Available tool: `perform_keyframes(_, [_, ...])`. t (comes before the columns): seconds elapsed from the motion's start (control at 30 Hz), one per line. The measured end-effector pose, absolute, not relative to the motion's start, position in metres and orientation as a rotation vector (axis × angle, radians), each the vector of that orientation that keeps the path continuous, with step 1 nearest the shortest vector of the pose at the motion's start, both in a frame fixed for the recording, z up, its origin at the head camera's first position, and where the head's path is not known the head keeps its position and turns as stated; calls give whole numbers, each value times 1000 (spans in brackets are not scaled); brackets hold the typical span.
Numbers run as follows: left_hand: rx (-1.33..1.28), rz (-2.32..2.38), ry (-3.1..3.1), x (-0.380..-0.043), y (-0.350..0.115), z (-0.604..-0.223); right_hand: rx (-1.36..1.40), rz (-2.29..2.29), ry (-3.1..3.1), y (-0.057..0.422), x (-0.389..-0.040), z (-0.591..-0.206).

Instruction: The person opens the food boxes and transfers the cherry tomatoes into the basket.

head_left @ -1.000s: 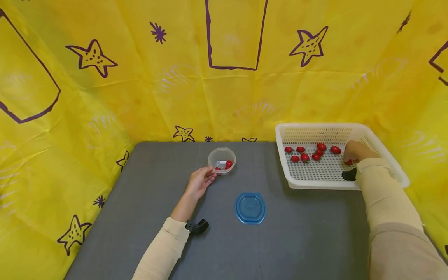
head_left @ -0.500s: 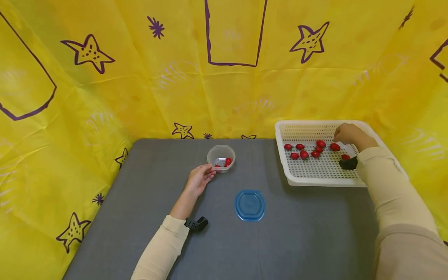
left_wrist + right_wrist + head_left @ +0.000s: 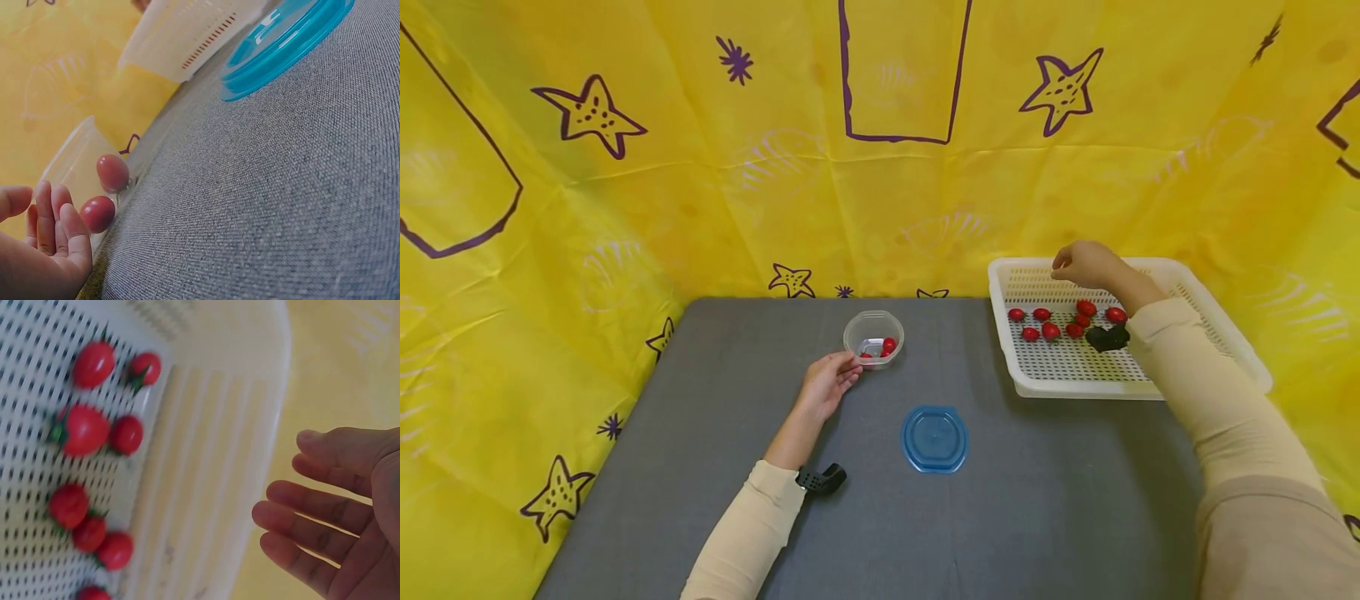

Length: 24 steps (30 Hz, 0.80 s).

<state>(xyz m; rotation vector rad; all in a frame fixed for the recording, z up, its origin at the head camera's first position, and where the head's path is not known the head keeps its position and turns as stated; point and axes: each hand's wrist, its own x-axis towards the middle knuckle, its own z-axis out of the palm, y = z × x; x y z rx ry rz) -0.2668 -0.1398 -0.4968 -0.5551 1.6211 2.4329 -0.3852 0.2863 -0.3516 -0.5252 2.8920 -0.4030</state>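
Note:
My left hand (image 3: 829, 385) pinches the near rim of a small clear plastic container (image 3: 874, 322) on the table. A few red cherry tomatoes (image 3: 889, 346) lie inside it; two show through its wall in the left wrist view. My right hand (image 3: 1092, 267) is raised over the back part of a white plastic basket (image 3: 1075, 389), its fingers loosely bent. No tomato shows between these fingers (image 3: 300, 515) in the right wrist view. Several cherry tomatoes (image 3: 84, 430) with green stems rest on the basket's perforated floor. My right forearm hides part of that floor.
A blue lid (image 3: 935, 439) lies on the grey tabletop (image 3: 1000, 508), between the container and my body. Yellow patterned cloth (image 3: 895, 208) hangs behind the table and along both sides. Black wrist cameras (image 3: 823, 479) sit on both my wrists.
My right hand has risen from a tomato at the basket's right side and moved left over the back rim. That tomato stayed in the basket half a second ago. My left hand has stayed put.

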Motion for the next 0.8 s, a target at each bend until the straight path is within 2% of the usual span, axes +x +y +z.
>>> perform_keyframes(0.8, [-592,2412,1653,-266,-137,-495,-994,-376,2833,150,-373,-344])
